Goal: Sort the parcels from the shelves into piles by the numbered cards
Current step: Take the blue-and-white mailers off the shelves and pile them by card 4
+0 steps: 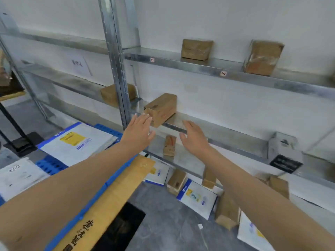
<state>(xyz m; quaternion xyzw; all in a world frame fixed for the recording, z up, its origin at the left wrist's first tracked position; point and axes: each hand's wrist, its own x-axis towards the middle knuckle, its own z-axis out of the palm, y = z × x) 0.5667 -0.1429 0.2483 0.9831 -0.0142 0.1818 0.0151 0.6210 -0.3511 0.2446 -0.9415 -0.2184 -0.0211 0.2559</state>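
Note:
A brown cardboard parcel (pixel 161 109) lies on the middle metal shelf (pixel 226 136), one end jutting over the front edge. My left hand (pixel 138 132) is stretched out with straight fingers, its fingertips right at the parcel's near end. My right hand (pixel 194 137), also flat and holding nothing, hovers just right of the parcel over the shelf edge. Two more brown parcels (pixel 196 49) (pixel 262 57) stand on the upper shelf, above small numbered cards (pixel 152 59) (pixel 223 73). Whether the left fingers touch the parcel is unclear.
A steel upright (pixel 116 66) rises just left of the parcel, with another brown box (pixel 110 94) behind it. A grey-and-black box (pixel 284 153) sits on the lower shelf at right. White mailers (pixel 78 142), small boxes and a blue pallet (pixel 49 164) cover the floor below.

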